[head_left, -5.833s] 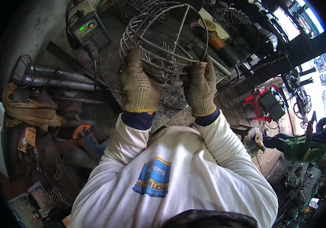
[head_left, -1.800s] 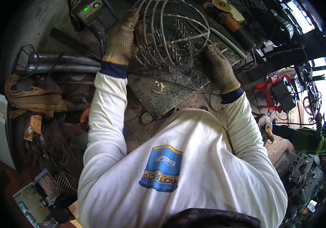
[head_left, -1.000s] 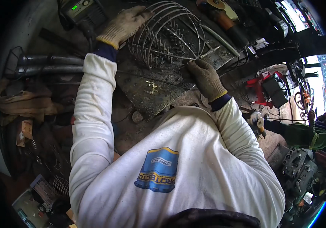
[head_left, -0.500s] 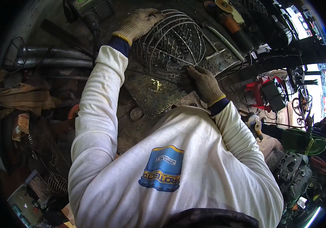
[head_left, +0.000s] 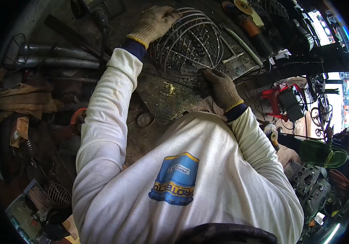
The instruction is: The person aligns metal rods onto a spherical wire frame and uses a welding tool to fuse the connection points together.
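A rounded cage of bent metal rods [head_left: 174,52] lies on a dark, worn metal plate [head_left: 158,99] strewn with grit. My left hand [head_left: 154,25], in a knitted work glove, is closed around the cage's outer rods at its far left side. At the near right edge of the cage, my gloved right hand [head_left: 222,88] has its fingers closed on the rod ends; its fingertips are partly in shadow. Many short metal bits show through the bars. Just right of the cage lies a hammer-like metal tool [head_left: 232,57].
An angle grinder [head_left: 251,27] with an orange section lies at the far right, beside a long metal bar [head_left: 243,46]. Metal pipes [head_left: 56,62] and a brown cloth [head_left: 24,99] are at the left. On the right are a red stand [head_left: 270,103] and another person [head_left: 343,140].
My left hand and the cage appear slightly farther right in the picture, mostly as the view shifts. Both hands keep their hold.
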`<state>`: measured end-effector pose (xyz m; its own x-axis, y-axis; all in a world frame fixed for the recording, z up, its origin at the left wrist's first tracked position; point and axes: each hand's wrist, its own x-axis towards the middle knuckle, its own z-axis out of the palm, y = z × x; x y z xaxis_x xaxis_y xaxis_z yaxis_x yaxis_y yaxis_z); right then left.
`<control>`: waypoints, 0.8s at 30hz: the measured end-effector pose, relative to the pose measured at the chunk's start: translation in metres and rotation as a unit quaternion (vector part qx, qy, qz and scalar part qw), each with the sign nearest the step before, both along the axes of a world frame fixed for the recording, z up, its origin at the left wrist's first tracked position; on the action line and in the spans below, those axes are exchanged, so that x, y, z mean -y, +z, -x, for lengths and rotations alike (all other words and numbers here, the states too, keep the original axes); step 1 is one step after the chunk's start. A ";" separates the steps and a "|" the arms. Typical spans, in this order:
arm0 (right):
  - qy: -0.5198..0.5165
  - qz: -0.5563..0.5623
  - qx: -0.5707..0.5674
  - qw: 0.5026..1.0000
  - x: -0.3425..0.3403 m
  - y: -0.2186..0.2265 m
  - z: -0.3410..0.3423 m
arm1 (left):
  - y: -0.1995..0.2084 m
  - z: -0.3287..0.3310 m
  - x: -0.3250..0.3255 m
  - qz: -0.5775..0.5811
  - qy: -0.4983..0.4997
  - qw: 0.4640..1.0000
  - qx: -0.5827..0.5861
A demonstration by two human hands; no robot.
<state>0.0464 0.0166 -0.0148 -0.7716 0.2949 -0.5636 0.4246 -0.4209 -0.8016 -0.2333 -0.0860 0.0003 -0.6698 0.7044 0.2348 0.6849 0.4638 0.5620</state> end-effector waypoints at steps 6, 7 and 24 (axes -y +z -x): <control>-0.141 -0.090 -0.103 0.980 -0.021 0.019 0.002 | 0.058 -0.032 0.022 -0.073 -0.034 0.992 0.101; -0.078 -0.268 -0.117 0.953 -0.031 0.026 0.005 | 0.053 -0.034 0.026 -0.212 -0.040 0.942 0.257; -0.044 0.173 -0.271 0.946 -0.013 0.051 0.052 | 0.067 -0.116 0.031 -0.635 0.060 0.631 0.442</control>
<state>-0.0052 0.0291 0.0358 -0.9563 0.2411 -0.1656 -0.0585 -0.7124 -0.6994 -0.1169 -0.1172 0.0668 -0.9649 0.2562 0.0570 -0.1530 -0.7253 0.6712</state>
